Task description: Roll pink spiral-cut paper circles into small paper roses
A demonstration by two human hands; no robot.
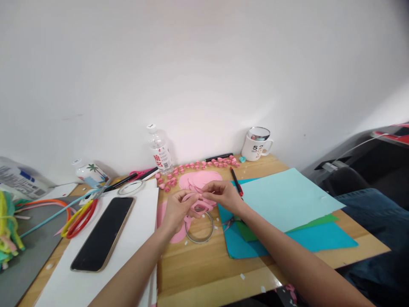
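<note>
White wall backs a wooden desk (204,264), viewed from above the worker's own arms. Both hands meet over the middle of the desk: the left hand (175,209) and the right hand (225,196) are each closed in a fingertip pinch on a pink paper cut-out (200,206), a thin looped strip held just above the surface between them. Assessment: the step in hand is shaping or folding this piece by finger work; any further handling calls for a light, even grip from both sides, since the strip is narrow and would likely crease or tear if pulled. Directly below the cut-out lies a clear ring (200,232) flat on the desk, with a pink offcut (177,235) touching it on the left, partly under the left wrist. Small scissors (230,221) lie just right of the ring at the edge of a teal sheet (319,243), which carries a green sheet (316,221) and a pale blue sheet (284,196) on top. Just beyond the hands sits a stack of pink paper discs (200,178), with a red-and-black pen (236,181) to its right. Farther off, a row of small pink folded pieces (211,163) runs along the wall side, between a plastic bottle (159,153) and a white mug (255,147). On the left, a phone (104,232) rests face up on a white sheet (128,260), with coloured pipe cleaners (79,215) beside it.
</note>
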